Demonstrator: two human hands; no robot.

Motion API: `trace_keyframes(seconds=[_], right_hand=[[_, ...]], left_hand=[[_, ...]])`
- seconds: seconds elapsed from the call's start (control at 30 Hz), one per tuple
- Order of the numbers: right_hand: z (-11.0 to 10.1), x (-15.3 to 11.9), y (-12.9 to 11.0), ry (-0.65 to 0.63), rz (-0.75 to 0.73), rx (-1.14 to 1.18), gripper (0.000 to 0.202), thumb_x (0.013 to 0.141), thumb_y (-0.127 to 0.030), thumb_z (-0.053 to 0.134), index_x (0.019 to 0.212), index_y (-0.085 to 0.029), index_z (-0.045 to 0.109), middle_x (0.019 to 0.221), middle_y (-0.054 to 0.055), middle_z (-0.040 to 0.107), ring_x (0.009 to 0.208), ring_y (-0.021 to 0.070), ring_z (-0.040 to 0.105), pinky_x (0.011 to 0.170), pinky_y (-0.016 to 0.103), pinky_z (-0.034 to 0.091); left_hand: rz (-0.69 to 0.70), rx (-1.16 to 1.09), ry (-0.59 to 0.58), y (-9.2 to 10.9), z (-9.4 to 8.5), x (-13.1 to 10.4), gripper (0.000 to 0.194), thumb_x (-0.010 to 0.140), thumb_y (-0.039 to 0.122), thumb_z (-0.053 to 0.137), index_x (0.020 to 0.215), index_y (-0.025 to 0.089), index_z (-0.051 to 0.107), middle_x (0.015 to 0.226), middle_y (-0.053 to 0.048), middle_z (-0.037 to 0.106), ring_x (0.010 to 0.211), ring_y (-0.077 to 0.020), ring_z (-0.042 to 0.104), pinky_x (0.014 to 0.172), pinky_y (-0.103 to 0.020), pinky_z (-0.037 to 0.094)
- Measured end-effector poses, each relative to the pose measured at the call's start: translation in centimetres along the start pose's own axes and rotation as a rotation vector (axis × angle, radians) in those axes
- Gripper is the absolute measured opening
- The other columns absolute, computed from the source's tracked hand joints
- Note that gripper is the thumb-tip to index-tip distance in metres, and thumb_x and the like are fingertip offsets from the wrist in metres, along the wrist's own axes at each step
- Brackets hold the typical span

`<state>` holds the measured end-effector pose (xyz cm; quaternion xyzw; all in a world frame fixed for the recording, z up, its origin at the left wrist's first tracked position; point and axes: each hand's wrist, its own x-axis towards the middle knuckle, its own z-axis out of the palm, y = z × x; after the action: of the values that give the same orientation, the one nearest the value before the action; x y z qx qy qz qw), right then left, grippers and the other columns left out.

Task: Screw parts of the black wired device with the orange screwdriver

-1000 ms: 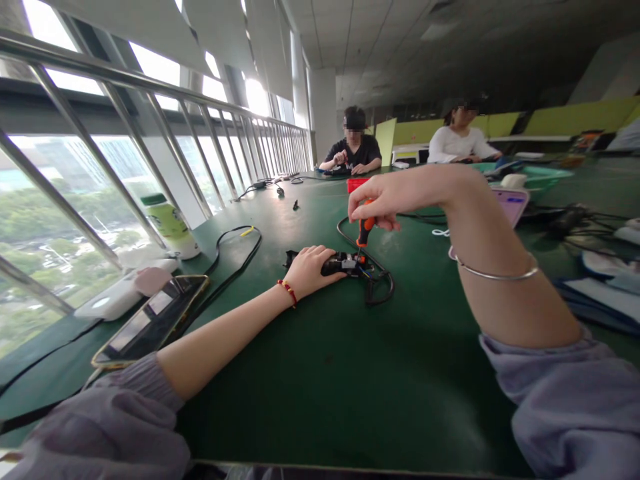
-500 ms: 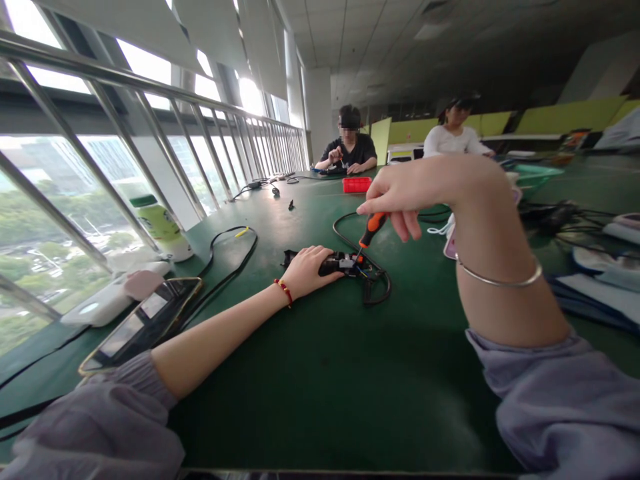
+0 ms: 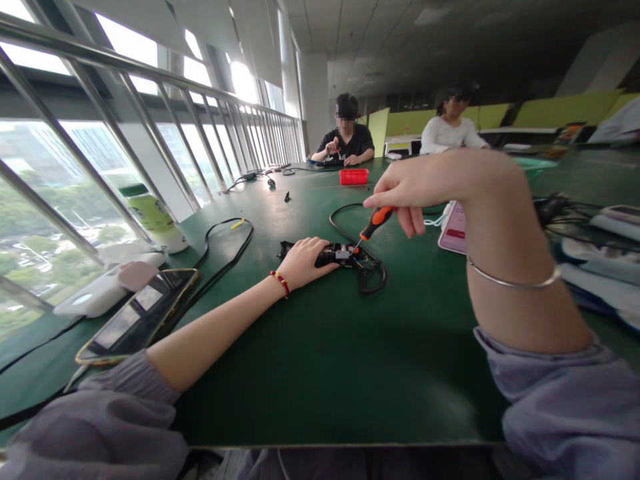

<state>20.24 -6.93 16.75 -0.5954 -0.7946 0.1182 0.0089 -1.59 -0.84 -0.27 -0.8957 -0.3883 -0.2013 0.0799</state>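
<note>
A black corded device lies on the green table, its right end open with small coloured wires and an orange-red part showing. My left hand is closed over its left half and presses it to the tabletop; the palm hides part of the body. Above the open end, my right hand grips an orange and black screwdriver by its handle. The screwdriver slants down to the left, and its tip meets the open section; the exact contact point is too small to tell. A black cable loops around the device's right end.
On the left are a phone, a white device and a green-capped bottle. Farther off stands a red basket. A pink-framed phone sits beyond my right wrist. Two people sit across the table.
The screwdriver leans farther over, its handle shifted slightly right with my right hand. My left hand keeps its hold on the device. The whole view has tilted a little downward.
</note>
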Motion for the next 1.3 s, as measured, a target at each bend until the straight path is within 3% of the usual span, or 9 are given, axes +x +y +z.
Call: trace_keyframes(seconds=[0.1, 0.3, 0.43, 0.57, 0.8, 0.87, 1.0, 1.1, 1.3], right_hand=[[0.2, -0.1, 0.0, -0.006, -0.009, -0.003, 0.036, 0.079, -0.052, 0.050, 0.081, -0.019, 0.065, 0.058, 0.004, 0.061, 0.065, 0.0212, 0.062, 0.062, 0.036, 0.046], [-0.5, 0.4, 1.5, 0.057, -0.194, -0.043, 0.031, 0.060, -0.032, 0.074, 0.089, -0.025, 0.066, 0.064, 0.001, 0.063, 0.071, 0.0225, 0.060, 0.058, 0.033, 0.042], [-0.2, 0.0, 1.0, 0.001, -0.099, -0.020, 0.026, 0.069, -0.044, 0.067, 0.084, -0.023, 0.066, 0.059, 0.002, 0.061, 0.065, 0.0215, 0.061, 0.059, 0.034, 0.043], [0.4, -0.4, 0.4, -0.005, -0.045, 0.031, 0.037, 0.079, -0.054, 0.050, 0.081, -0.021, 0.066, 0.052, 0.002, 0.059, 0.057, 0.0190, 0.060, 0.060, 0.035, 0.044], [-0.1, 0.1, 1.4, 0.124, -0.224, -0.103, 0.040, 0.058, -0.048, 0.072, 0.089, -0.024, 0.066, 0.068, 0.001, 0.064, 0.060, 0.0161, 0.058, 0.051, 0.028, 0.039], [-0.1, 0.1, 1.3, 0.097, -0.196, -0.078, 0.037, 0.059, -0.050, 0.071, 0.085, -0.023, 0.066, 0.065, 0.000, 0.064, 0.057, 0.0157, 0.058, 0.051, 0.028, 0.040], [0.5, -0.4, 0.4, 0.002, -0.111, 0.032, 0.037, 0.073, -0.056, 0.055, 0.071, -0.020, 0.064, 0.049, 0.001, 0.058, 0.051, 0.0156, 0.057, 0.055, 0.031, 0.044], [0.8, -0.8, -0.3, -0.012, -0.126, 0.066, 0.031, 0.076, -0.051, 0.055, 0.077, -0.021, 0.066, 0.050, 0.001, 0.059, 0.054, 0.0167, 0.059, 0.057, 0.031, 0.044], [0.4, -1.3, -0.6, 0.002, -0.167, -0.008, 0.028, 0.067, -0.031, 0.069, 0.095, -0.026, 0.067, 0.063, 0.000, 0.065, 0.062, 0.0182, 0.061, 0.060, 0.032, 0.043]], left_hand=[[-0.003, 0.011, -0.005, 0.1, 0.0, -0.1, 0.048, 0.081, 0.055, 0.049, 0.109, 0.016, 0.053, 0.100, -0.009, 0.060, 0.093, -0.0240, 0.056, 0.085, -0.037, 0.044], [-0.009, 0.009, -0.010, 0.2, -0.1, -0.1, 0.046, 0.082, 0.052, 0.049, 0.110, 0.016, 0.053, 0.101, -0.009, 0.060, 0.094, -0.0242, 0.056, 0.086, -0.038, 0.043], [-0.009, 0.016, -0.015, 0.2, -0.1, -0.1, 0.047, 0.082, 0.053, 0.048, 0.110, 0.016, 0.053, 0.101, -0.010, 0.060, 0.094, -0.0249, 0.056, 0.086, -0.039, 0.043], [-0.014, 0.007, -0.009, 0.3, 0.0, -0.1, 0.045, 0.082, 0.053, 0.048, 0.109, 0.017, 0.053, 0.100, -0.010, 0.060, 0.094, -0.0253, 0.056, 0.086, -0.040, 0.043], [-0.016, 0.035, -0.021, 0.4, -0.2, -0.2, 0.045, 0.082, 0.051, 0.048, 0.110, 0.016, 0.052, 0.102, -0.009, 0.060, 0.094, -0.0245, 0.056, 0.086, -0.038, 0.043], [-0.018, 0.036, -0.022, 0.4, -0.2, -0.2, 0.045, 0.082, 0.052, 0.048, 0.110, 0.016, 0.052, 0.101, -0.010, 0.060, 0.094, -0.0247, 0.056, 0.086, -0.039, 0.043], [-0.018, 0.026, -0.024, 0.4, -0.3, -0.2, 0.045, 0.082, 0.051, 0.048, 0.110, 0.016, 0.053, 0.101, -0.010, 0.060, 0.094, -0.0252, 0.056, 0.085, -0.039, 0.043], [-0.022, 0.013, -0.019, 0.5, -0.3, -0.2, 0.044, 0.082, 0.051, 0.049, 0.109, 0.016, 0.053, 0.100, -0.010, 0.060, 0.094, -0.0257, 0.056, 0.085, -0.040, 0.043], [-0.021, 0.050, -0.027, 0.4, -0.2, -0.3, 0.046, 0.083, 0.052, 0.047, 0.110, 0.016, 0.053, 0.102, -0.010, 0.060, 0.094, -0.0252, 0.055, 0.086, -0.038, 0.042]])
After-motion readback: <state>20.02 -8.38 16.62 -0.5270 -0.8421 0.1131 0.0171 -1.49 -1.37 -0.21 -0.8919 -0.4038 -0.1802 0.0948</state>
